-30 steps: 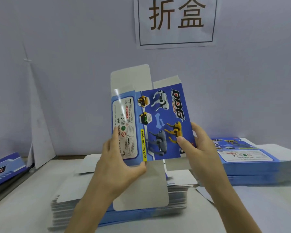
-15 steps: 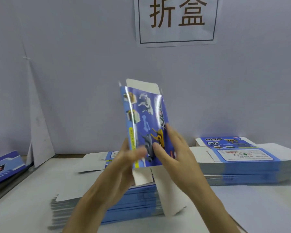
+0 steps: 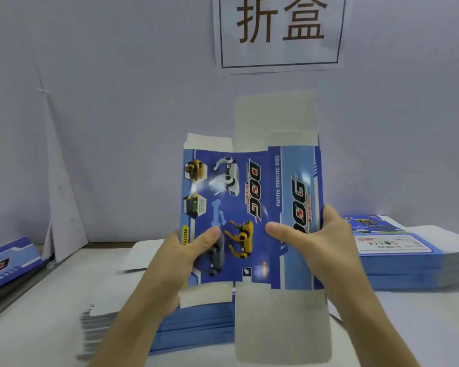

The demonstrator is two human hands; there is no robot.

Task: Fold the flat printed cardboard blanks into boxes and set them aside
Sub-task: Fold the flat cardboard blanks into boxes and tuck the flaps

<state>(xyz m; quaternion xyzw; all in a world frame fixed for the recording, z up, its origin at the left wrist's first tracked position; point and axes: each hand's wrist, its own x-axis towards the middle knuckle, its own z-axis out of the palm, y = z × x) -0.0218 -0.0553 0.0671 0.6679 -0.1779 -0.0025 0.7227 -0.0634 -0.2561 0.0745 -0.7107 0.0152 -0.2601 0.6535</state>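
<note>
I hold one blue printed blank [image 3: 252,197] upright in front of me, its robot-dog panel and "DOG" side panel facing me and grey flaps sticking out above and below. My left hand [image 3: 186,252] grips its lower left edge, thumb on the print. My right hand [image 3: 313,239] grips its right edge, thumb across the front. Under my hands lies a stack of flat blanks [image 3: 196,327] on the white table [image 3: 37,300]. A second stack of blanks [image 3: 398,255] lies at the right.
A paper sign with two large characters [image 3: 280,30] hangs on the pale wall behind. A folded blue box [image 3: 8,263] lies at the far left beside a leaning white sheet [image 3: 64,207]. Bare table shows at the front left and front right.
The blank was turned edge-on and pinched narrow half a second ago. Now it faces me, spread wide with two panels showing, and my hands have moved apart to its left and right edges.
</note>
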